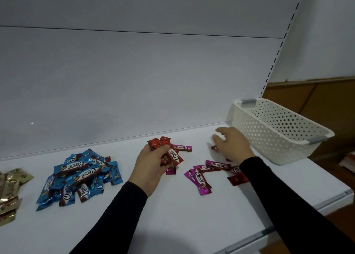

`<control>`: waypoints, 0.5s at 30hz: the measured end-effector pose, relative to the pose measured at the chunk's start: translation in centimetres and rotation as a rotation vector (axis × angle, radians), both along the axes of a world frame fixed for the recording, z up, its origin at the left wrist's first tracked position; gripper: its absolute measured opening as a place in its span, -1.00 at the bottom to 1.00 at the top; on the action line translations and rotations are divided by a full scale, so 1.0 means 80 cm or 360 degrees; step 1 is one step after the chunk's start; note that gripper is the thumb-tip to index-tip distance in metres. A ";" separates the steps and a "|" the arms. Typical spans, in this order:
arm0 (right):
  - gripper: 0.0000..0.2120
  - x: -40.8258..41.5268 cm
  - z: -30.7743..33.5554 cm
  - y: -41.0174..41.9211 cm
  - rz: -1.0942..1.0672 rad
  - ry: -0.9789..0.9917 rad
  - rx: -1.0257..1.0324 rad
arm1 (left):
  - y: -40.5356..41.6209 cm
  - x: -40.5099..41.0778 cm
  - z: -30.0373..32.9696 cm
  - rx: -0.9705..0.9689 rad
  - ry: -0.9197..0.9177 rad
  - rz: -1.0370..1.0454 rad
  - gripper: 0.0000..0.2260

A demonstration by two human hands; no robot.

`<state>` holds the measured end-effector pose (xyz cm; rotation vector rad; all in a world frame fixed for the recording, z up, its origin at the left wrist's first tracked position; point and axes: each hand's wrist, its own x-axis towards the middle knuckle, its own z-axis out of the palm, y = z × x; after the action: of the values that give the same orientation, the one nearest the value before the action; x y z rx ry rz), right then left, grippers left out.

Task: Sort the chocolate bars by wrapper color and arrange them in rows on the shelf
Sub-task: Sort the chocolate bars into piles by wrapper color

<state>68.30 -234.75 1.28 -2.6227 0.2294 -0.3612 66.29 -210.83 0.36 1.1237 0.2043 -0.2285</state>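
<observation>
On the white shelf (172, 215) my left hand (151, 167) grips a bunch of red-wrapped chocolate bars (163, 146). My right hand (232, 144) hovers with spread fingers over a red bar (214, 147) near the basket; whether it touches the bar is unclear. Several pink bars (203, 175) lie between my hands, one more pink bar (183, 148) sits behind my left hand, and a dark red bar (237, 179) pokes out beside my right sleeve. A pile of blue bars (80, 177) lies at the left. Gold bars (9, 192) sit at the far left edge.
A white perforated plastic basket (278, 131) stands at the back right corner of the shelf, just beyond my right hand. The shelf's back panel (134, 81) rises behind everything. The shelf's front edge (269, 232) runs diagonally at the lower right.
</observation>
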 end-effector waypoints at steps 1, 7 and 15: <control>-0.62 0.002 -0.002 -0.015 0.0004 0.0090 -0.0058 | 0.000 0.000 0.000 -0.0002 -0.0004 0.0005 -0.85; -0.70 -0.001 -0.005 -0.036 0.0306 0.0346 -0.0090 | 0.000 0.001 0.002 0.0008 0.0014 0.0036 -0.84; -0.90 -0.010 0.008 -0.016 0.0165 0.0087 0.0676 | 0.001 0.001 0.003 -0.0005 0.0040 0.0026 -0.84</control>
<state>67.51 -236.01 1.94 -2.2163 0.1662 -0.1809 66.37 -210.77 0.63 1.1161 0.2353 -0.2283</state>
